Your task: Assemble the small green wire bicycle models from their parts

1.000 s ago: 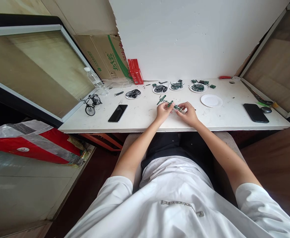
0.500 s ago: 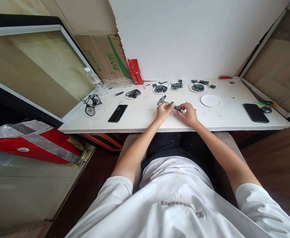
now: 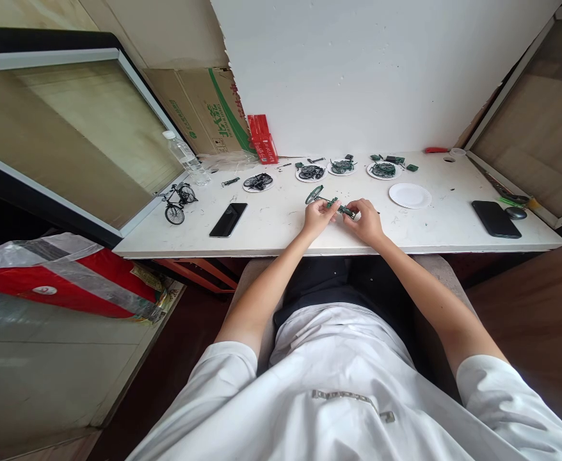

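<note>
A green model bicycle [image 3: 314, 194], with one wheel showing at its left end, is held between my two hands above the white table. My left hand [image 3: 316, 218] is closed around its middle, fingers and thumb pinching the frame. At the other end, the fingers of my right hand [image 3: 366, 221] are closed on the dark green frame. Fingers cover much of the model, so the small parts there cannot be made out. On the left of the table stands a black model bicycle [image 3: 179, 202], upright on its wheels.
Paper plates with dark and green bicycle parts [image 3: 258, 182] line the back of the table [image 3: 271, 224]. A bare white plate [image 3: 410, 196] lies right of my hands. Phones [image 3: 228, 220] lie at both sides. A bottle [image 3: 185, 157] and red box [image 3: 262, 139] stand behind.
The green model bicycle has turned slightly, its wheel now showing more of its face. Both hands keep their grip and have barely moved.
</note>
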